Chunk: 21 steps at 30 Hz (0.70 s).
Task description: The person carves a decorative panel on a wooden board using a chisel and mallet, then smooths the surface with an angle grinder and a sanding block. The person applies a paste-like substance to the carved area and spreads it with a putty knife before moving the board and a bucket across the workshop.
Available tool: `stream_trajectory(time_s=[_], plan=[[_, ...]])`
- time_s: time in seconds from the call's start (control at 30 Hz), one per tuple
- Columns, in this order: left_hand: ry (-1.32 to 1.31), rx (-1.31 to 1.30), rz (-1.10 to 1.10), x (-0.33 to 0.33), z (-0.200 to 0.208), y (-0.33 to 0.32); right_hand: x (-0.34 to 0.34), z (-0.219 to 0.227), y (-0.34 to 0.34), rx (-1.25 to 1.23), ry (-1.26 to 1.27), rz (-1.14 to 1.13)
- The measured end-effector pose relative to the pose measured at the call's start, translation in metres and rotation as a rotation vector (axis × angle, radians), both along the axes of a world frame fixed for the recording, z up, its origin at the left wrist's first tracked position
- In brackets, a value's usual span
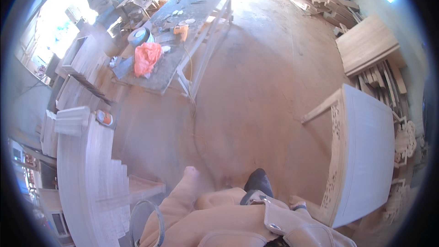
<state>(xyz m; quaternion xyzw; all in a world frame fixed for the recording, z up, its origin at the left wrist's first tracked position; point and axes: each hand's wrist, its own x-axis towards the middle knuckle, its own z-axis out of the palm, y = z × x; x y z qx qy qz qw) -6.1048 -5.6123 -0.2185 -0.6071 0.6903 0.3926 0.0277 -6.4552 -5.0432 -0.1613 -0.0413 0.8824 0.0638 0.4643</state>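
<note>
My left hand (191, 171) hangs low in front of me at the end of a tan sleeve. It is small and blurred, and its fingers do not show clearly. My right hand (297, 201), with a dark band at the wrist, is down beside the carved wooden edge of a white-topped table (368, 155). Whether it touches that edge I cannot tell. On my left stands a stack of pale wooden boards (87, 178), and an orange and white can (104, 118) sits at its far end.
A long workbench (206, 7) at far left carries a pink plastic bag (147, 58), an orange power tool (181, 32) and a blue round container (139, 36). A cord (194, 123) trails over the floor. Wooden panels (368, 45) and timber (338, 7) lean along the right wall.
</note>
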Motion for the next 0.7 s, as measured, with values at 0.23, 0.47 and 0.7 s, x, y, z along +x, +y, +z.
stream_trajectory(time_s=[0.23, 0.47, 0.7], plan=[[-0.025, -0.086, 0.096, -0.234, 0.026, -0.141, -0.157, -0.016, -0.138, 0.132, 0.253, -0.506], [0.329, -0.254, 0.470, -0.397, 0.102, -0.276, -0.450, 0.046, -0.350, -0.720, 0.834, 0.016], [0.720, -1.344, 0.289, -0.607, 0.370, -0.689, -0.832, 0.251, -0.712, -1.867, 0.666, -0.078]])
